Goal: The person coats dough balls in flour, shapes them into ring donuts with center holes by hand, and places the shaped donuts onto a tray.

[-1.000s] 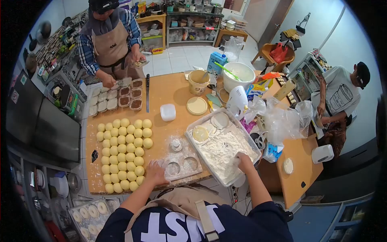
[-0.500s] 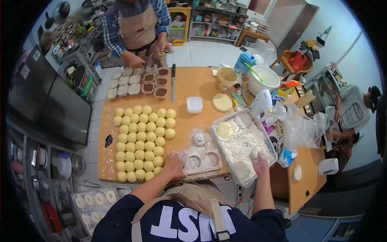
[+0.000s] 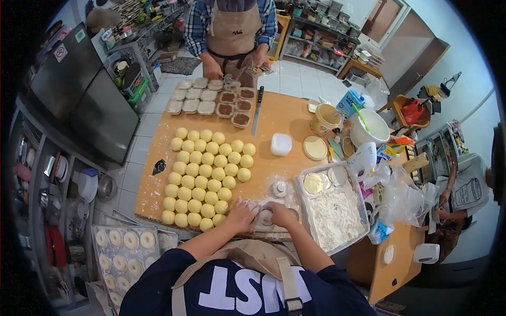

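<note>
A floury mould board (image 3: 271, 227) with round hollows lies at the table's near edge. Pale dough (image 3: 265, 217) sits in its left hollow. My left hand (image 3: 241, 217) rests at the board's left end, floury fingers stretched out towards that hollow. From the other side my right hand (image 3: 281, 215) has its fingers closed at the dough, partly covering the board. Just behind the board stands a white knobbed tool (image 3: 279, 189) in scattered flour. Rows of yellow dough balls (image 3: 205, 174) fill the table to the left of my hands.
On the right is a flour tray (image 3: 363, 221) with round discs inside. Farther back are a knife (image 3: 258, 113), a white tub (image 3: 281, 144), filled cups (image 3: 192, 100) and a mixing bowl (image 3: 371, 129). Ring-shaped dough lies on a tray (image 3: 124, 247) at lower left. A co-worker (image 3: 234, 31) stands opposite.
My right hand has left the flour tray with the dough piece and come over the mould board's left hollow. My left hand stays at the board. The whole view has shifted.
</note>
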`<state>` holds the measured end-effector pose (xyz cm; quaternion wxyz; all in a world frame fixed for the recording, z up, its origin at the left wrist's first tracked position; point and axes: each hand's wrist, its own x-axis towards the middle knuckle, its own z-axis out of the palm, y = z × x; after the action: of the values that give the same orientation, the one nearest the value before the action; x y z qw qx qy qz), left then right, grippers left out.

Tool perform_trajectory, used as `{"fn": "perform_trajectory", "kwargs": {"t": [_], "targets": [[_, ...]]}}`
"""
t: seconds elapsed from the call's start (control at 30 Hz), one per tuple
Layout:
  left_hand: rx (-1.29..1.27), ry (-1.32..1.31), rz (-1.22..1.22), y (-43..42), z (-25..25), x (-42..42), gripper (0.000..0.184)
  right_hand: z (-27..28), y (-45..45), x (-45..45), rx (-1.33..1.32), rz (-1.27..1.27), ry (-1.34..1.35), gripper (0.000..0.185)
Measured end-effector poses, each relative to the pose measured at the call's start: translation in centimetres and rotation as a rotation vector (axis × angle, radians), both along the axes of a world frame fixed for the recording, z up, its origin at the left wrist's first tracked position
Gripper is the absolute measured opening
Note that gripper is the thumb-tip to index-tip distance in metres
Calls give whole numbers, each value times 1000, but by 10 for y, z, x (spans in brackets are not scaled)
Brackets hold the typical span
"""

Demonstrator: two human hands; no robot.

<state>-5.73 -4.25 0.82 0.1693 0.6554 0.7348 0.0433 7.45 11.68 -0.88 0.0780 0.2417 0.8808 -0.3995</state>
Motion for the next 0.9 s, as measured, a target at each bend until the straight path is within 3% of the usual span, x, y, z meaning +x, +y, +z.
{"fn": "perform_trajectory", "kwargs": {"t": [0.1,0.2,0.3,0.4,0.6,0.9], "targets": [[-1,18,-9,0,3,0,100,24,20,-9,340,-210,155,36],[-19,14,-6,2,3,-1,101,23,41,-25,536,-137,298,35],[-35,28,-8,3,7,-2,101,20,48,-33,533,-9,6,32],[-9,30,-4,6,9,-8,100,28,46,-30,432,-113,179,29],[-21,-29,31,5,5,-4,96,35,-2,5,354,77,103,25],[-11,-45,55,0,2,-3,98,47,-45,1,434,122,-61,24]]}}
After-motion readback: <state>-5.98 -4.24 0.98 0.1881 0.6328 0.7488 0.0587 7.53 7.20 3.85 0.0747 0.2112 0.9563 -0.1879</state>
